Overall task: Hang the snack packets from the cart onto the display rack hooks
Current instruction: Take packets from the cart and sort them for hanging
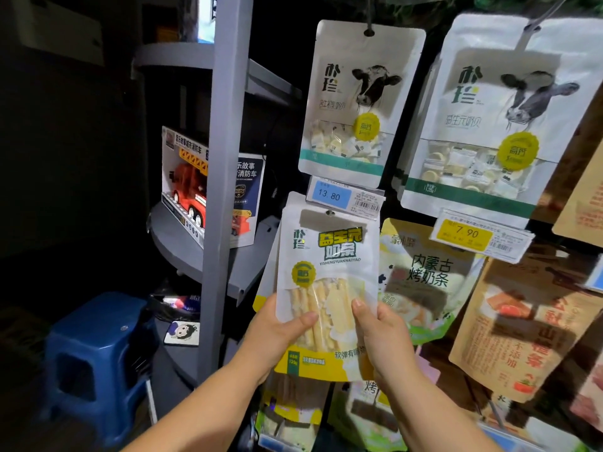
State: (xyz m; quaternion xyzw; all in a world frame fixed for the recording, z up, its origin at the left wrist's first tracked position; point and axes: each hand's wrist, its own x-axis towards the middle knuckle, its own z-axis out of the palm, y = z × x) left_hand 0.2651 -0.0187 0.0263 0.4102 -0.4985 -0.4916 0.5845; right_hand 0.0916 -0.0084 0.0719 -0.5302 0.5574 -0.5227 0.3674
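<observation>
We hold the snack packet (329,256) low, left hand (277,334) and right hand (381,334) pinching either edge. Long axis upright, hang hole (329,213) on top, just under the price tag (330,195); hook not visible.

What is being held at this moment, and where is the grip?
The yellow-and-white milk-stick packet, held by both hands: the left hand grips its lower left edge, the right hand its lower right edge, thumbs on the front.
</observation>
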